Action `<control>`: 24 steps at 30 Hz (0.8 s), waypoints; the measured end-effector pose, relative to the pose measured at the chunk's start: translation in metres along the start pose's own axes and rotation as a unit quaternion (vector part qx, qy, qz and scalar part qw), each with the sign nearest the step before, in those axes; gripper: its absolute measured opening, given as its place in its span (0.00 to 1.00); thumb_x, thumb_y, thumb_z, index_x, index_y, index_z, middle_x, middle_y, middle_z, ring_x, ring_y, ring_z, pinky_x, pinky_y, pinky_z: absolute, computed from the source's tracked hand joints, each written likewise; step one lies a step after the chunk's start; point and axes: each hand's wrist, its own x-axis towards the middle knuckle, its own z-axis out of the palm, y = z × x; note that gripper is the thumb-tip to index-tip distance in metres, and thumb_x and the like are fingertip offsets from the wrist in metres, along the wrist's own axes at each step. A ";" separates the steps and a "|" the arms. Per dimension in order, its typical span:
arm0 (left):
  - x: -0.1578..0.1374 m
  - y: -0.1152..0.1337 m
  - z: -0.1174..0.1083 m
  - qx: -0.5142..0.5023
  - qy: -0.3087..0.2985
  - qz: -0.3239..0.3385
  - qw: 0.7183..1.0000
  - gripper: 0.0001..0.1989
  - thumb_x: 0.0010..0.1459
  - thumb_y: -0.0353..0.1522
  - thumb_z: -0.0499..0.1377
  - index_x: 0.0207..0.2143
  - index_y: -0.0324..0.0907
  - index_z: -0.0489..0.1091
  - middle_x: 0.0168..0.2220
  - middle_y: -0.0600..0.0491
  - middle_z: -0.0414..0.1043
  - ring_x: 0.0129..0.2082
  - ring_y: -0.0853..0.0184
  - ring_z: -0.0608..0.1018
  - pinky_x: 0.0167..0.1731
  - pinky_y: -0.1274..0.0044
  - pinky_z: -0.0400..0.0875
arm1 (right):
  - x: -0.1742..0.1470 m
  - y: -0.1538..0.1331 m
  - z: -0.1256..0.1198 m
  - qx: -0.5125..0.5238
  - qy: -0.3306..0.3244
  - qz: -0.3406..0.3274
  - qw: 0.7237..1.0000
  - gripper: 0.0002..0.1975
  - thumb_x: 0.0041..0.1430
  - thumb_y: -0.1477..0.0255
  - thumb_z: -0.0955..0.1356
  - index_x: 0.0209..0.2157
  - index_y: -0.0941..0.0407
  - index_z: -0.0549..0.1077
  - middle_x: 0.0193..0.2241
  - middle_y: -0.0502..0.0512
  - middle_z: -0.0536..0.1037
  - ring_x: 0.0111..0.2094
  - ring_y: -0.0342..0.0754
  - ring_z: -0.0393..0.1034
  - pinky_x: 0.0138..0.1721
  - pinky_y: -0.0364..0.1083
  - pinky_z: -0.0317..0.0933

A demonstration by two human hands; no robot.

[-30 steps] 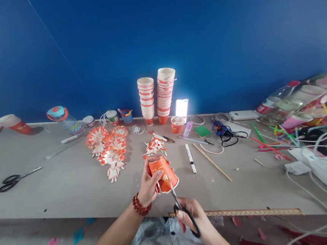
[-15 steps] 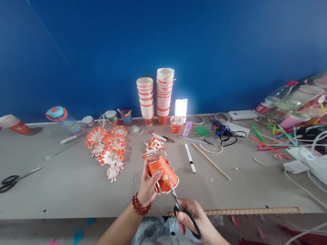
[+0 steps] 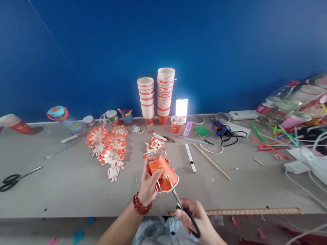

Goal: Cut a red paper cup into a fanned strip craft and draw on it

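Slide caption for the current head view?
Left hand holds an orange paper cup; right hand holds scissors against it.

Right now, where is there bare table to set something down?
One bare patch lies between the far-left scissors and the paper figures; another, with small scraps, lies right of the wooden stick. Crowded: the far right, with straws and a bottle, and around the cup stacks.

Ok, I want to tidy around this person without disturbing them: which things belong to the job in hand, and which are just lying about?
In the job:
- orange-red cup, in the left hand
- scissors, in the right hand
- probably the paper scraps

Lying about, it seems:
- spare scissors
- wooden stick
- green square
- teal-lidded bottle
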 end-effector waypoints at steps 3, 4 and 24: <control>0.000 -0.001 -0.001 -0.001 -0.007 0.005 1.000 0.16 0.55 0.37 0.64 0.43 0.46 0.63 0.51 0.48 0.67 0.49 0.60 0.74 0.46 0.68 0.74 | 0.001 0.002 -0.001 0.000 -0.003 0.009 1.000 0.32 0.47 0.39 0.66 0.20 0.56 0.59 0.13 0.42 0.55 0.13 0.36 0.50 0.15 0.38 0.44; 0.000 -0.001 -0.001 0.003 -0.008 0.006 1.000 0.16 0.55 0.37 0.64 0.43 0.46 0.63 0.52 0.48 0.67 0.49 0.60 0.74 0.46 0.68 0.74 | 0.001 0.003 -0.001 0.001 -0.007 0.007 1.000 0.32 0.48 0.39 0.66 0.20 0.56 0.59 0.13 0.43 0.56 0.13 0.37 0.51 0.15 0.38 0.44; -0.003 -0.004 -0.002 0.036 -0.022 0.010 0.999 0.17 0.54 0.37 0.65 0.44 0.46 0.64 0.52 0.47 0.65 0.48 0.59 0.74 0.44 0.68 0.75 | 0.006 0.002 0.000 0.000 -0.022 -0.005 1.000 0.33 0.47 0.38 0.65 0.20 0.56 0.61 0.12 0.44 0.59 0.13 0.37 0.53 0.15 0.38 0.45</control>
